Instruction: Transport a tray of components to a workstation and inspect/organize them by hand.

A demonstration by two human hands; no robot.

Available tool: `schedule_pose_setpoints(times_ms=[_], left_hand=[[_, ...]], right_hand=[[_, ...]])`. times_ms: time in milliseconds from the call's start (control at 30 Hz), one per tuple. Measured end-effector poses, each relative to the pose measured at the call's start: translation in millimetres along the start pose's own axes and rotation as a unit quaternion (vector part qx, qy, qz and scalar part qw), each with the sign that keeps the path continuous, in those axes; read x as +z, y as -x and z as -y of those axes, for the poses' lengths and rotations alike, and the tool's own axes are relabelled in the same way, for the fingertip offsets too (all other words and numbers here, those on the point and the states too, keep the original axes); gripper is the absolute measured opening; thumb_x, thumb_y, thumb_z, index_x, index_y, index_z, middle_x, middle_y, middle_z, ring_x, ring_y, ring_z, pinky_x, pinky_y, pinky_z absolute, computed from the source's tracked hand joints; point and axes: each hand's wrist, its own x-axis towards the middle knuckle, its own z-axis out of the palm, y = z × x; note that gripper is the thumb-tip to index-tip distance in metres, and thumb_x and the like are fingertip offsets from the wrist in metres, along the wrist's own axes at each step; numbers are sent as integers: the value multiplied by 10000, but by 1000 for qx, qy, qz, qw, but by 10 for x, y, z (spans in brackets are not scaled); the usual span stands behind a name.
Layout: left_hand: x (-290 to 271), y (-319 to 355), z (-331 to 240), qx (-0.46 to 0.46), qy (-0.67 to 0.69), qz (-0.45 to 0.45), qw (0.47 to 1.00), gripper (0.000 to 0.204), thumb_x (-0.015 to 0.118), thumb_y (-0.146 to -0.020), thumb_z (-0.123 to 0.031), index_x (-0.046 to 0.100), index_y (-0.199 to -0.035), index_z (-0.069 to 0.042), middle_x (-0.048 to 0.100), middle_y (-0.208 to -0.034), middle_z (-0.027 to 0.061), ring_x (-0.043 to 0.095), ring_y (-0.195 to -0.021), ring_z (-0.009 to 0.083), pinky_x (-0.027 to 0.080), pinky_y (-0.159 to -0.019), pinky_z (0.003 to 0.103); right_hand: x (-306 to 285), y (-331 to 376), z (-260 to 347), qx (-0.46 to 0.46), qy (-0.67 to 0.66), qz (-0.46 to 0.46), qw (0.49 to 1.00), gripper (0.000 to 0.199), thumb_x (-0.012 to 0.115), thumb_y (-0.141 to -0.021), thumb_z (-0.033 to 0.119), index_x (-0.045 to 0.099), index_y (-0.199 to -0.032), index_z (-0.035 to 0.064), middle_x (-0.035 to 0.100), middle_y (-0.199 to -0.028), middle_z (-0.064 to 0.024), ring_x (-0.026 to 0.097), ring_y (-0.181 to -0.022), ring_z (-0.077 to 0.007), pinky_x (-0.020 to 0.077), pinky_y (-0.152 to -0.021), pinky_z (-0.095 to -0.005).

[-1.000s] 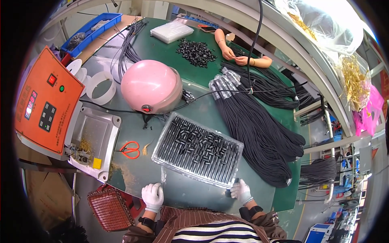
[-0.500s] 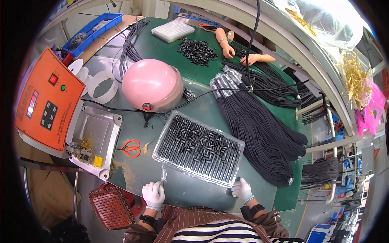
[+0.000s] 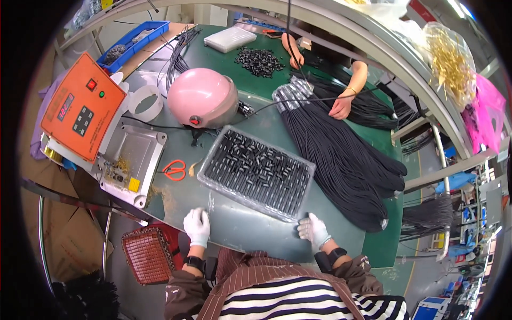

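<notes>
A clear plastic tray (image 3: 247,203) full of short black cylindrical pieces (image 3: 258,167) lies in front of me. The pieces sit in rows, with a loose heap over the upper middle. My left hand (image 3: 197,228), in a white glove, is curled by the table's front edge, below the tray's left side, with nothing visible in it. Close to the tray's near right corner is my right hand (image 3: 313,232), also gloved. Its thumb stands apart from the loosely bent fingers, and it holds nothing I can see.
Left of the tray are orange-handled scissors (image 3: 175,170), a metal machine base (image 3: 144,160) and an orange control box (image 3: 82,109). A pink helmet-like cover (image 3: 200,98) stands behind. Black cable bundles (image 3: 341,160) lie right, under a co-worker's hand (image 3: 341,106). More black pieces (image 3: 260,62) lie farther back.
The whole view has shifted. My right hand has come slightly away from the tray's corner, its thumb now raised. The co-worker's right-side hand has moved toward me, onto the nearer cable bundle.
</notes>
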Motion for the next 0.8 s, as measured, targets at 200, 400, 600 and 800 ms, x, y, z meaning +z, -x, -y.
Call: schedule_pose_setpoints(times_ms=[200,400,600,800], left_hand=[[48,-488,-180,-204,81,-20,975,539,585,-864,-345,452,-1290,-44,534,-1180,183,535,-1088,352,430,-916,405],[166,-1462,-180,-183,110,119,970,683,500,-853,-547,485,-1272,-7,542,-1208,223,501,-1156,368,388,-966,400],[384,-1931,81,-216,135,310,916,843,429,-810,-683,560,-1174,66,589,-1125,277,535,-1129,369,385,-965,371],[491,-2019,94,-236,86,333,909,881,445,-777,-720,604,-1091,88,610,-1064,287,557,-1097,376,394,-943,363]], right_hand=[[18,-106,20,-121,-6,-2,993,562,484,-902,502,525,-1076,-31,627,-902,-175,630,-744,-287,541,-665,-411],[505,9,603,-95,-42,-36,994,846,553,-862,518,237,-1375,-75,368,-1378,-236,428,-1221,-312,459,-887,-470],[863,-59,886,-46,-154,-62,985,607,541,-890,459,444,-1280,4,538,-1248,-114,542,-1079,-243,478,-861,-405],[745,-444,734,-109,-231,31,966,352,607,-870,376,628,-1057,79,665,-971,-41,639,-799,-162,519,-734,-328]])
